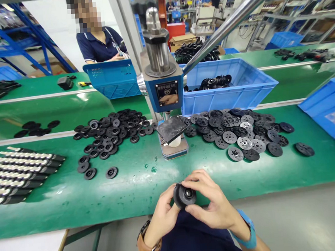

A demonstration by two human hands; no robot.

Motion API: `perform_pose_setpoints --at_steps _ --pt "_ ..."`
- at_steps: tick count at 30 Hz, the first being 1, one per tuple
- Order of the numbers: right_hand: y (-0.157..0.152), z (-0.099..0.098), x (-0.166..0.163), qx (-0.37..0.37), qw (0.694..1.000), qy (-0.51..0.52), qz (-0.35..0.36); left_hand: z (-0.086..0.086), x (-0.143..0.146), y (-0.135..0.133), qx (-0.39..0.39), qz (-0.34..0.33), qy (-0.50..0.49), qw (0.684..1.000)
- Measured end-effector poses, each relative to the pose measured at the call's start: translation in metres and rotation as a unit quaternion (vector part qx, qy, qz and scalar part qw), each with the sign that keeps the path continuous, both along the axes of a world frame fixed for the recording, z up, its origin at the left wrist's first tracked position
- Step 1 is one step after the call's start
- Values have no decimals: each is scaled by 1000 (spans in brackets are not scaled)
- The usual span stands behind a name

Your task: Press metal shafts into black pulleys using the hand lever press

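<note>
Green benchtop (75,204) runs across the whole view, with a second green work surface (64,106) behind it. At the bench's left end, sticks (20,173) of black and pale parts lie side by side. Right of them, toward the far edge, small black hubs (108,146) spread in a loose pile; beyond that edge a co-worker (100,45) stands by a teal basket (114,81).

Mid-bench stands a blue hand press (164,91), its lever (229,24) slanting up to the right. A black pad (172,128) lies tilted over a white piece (175,142) at its base.

Before the press, at the near edge, the left hand (163,214) pinches the left rim of a black flanged part (187,195), fingers closed on it. The right hand (214,199) has thumb and forefinger parted just enough to span the part's right side, touching above and below. Its open centre faces up. The step in hand looks like fitting or turning the part between the fingers; moving it on would call for both grips holding it level.

Farther right, dark discs (229,137) lie in front of a blue bin (226,97); another blue crate (332,118) stands at the right end.
</note>
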State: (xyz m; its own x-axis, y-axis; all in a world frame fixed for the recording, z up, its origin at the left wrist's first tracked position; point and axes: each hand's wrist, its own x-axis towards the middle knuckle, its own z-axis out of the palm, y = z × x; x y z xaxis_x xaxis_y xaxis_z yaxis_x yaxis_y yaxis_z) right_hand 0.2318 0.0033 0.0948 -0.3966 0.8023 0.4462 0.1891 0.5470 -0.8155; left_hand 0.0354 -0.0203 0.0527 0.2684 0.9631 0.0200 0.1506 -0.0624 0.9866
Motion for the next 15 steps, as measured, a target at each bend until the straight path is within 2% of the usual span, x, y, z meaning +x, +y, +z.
perform_pose_setpoints --at_steps 4,15 --pt "1 4 2 -16 999 11 35 1 -2 0 -6 -6 -13 1000" --pt "-1 20 2 16 996 -24 88 3 -10 -1 -38 -46 -16 998"
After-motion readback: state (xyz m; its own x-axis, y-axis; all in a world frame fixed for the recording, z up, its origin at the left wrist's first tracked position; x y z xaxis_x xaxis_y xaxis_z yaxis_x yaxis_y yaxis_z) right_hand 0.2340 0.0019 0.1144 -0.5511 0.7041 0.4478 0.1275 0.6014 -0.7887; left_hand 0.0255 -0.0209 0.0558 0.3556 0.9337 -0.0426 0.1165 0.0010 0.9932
